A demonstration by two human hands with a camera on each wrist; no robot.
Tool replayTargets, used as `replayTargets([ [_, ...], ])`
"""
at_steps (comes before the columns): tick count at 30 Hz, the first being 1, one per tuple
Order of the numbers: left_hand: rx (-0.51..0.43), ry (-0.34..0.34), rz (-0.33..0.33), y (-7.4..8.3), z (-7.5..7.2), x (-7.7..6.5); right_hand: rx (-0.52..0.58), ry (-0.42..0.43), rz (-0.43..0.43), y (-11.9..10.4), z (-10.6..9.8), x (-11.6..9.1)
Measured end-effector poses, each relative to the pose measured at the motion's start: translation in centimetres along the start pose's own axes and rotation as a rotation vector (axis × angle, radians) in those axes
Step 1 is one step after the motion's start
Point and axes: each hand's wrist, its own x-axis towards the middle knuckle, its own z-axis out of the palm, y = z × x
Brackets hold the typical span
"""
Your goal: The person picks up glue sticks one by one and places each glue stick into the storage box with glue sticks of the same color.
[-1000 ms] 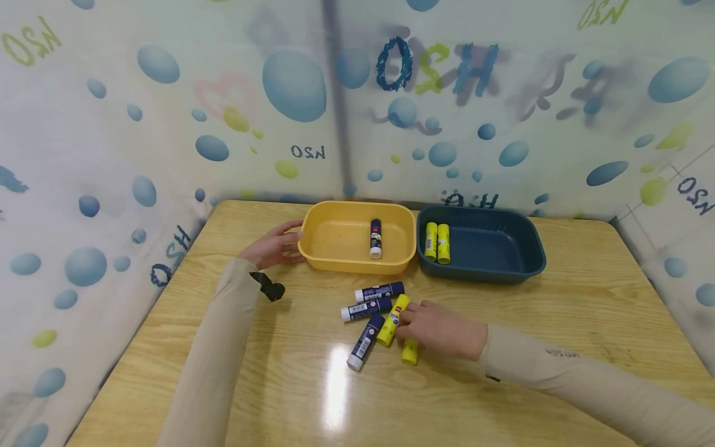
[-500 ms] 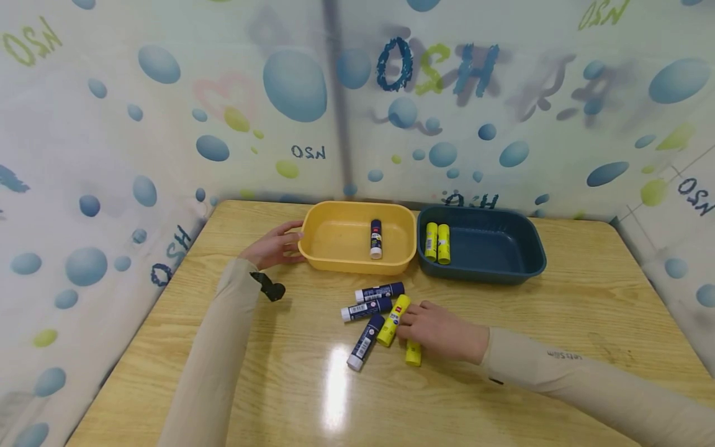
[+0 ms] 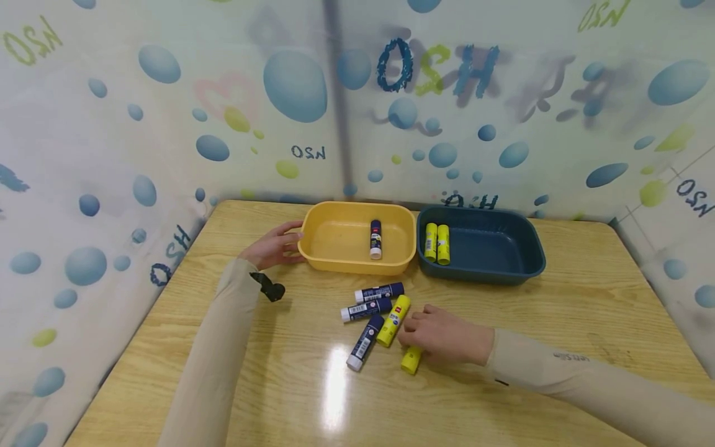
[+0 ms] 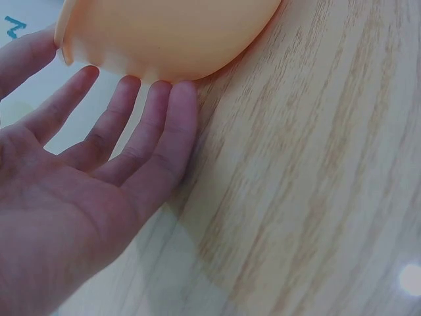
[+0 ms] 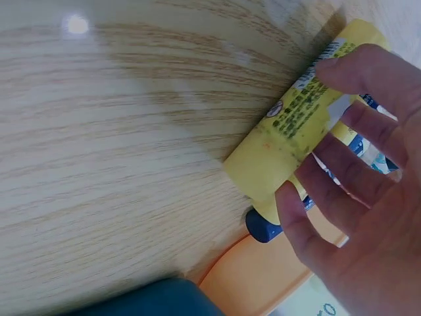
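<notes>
My right hand [image 3: 444, 335] grips a yellow glue stick [image 3: 411, 361] low over the table, with the thumb [image 5: 358, 71] on one side and fingers on the other in the right wrist view. The palm side hides part of this stick in the head view. Just left of it lies another yellow glue stick [image 3: 393, 321]. Several navy glue sticks with white ends lie nearby, one of them [image 3: 365, 343] closest to the front. My left hand [image 3: 270, 246] touches the left end of a yellow-orange bin [image 4: 151, 39], fingertips against its wall and thumb at the rim.
One navy glue stick [image 3: 376, 239] lies inside the yellow-orange bin. A dark blue bin [image 3: 486, 274] stands directly to its right, with two yellow glue sticks [image 3: 444, 244] at its left end. Behind both bins rises a patterned wall sheet [image 3: 368, 143].
The yellow glue stick under my right hand has turned slightly, its near end shifting toward me. The right hand has moved a little to the right. My left hand stays at the bin.
</notes>
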Motion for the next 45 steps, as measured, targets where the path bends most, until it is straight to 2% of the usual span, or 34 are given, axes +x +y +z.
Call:
replayTargets([
  [11,-0.001,-0.007,0.0,0.1,0.0,0.0,0.004,-0.03,0.019,0.5,0.2,-0.5],
  [20,-0.012,-0.023,0.005,0.0,0.0,-0.1,0.033,-0.018,0.029,1.0,0.3,-1.1],
  [34,-0.028,-0.028,-0.001,0.3,0.2,-0.1,0.03,-0.039,0.047,1.6,-0.3,-2.0],
  [45,-0.032,-0.016,-0.008,0.2,0.0,-0.1,0.018,0.019,0.036,2.8,-1.3,-3.0],
])
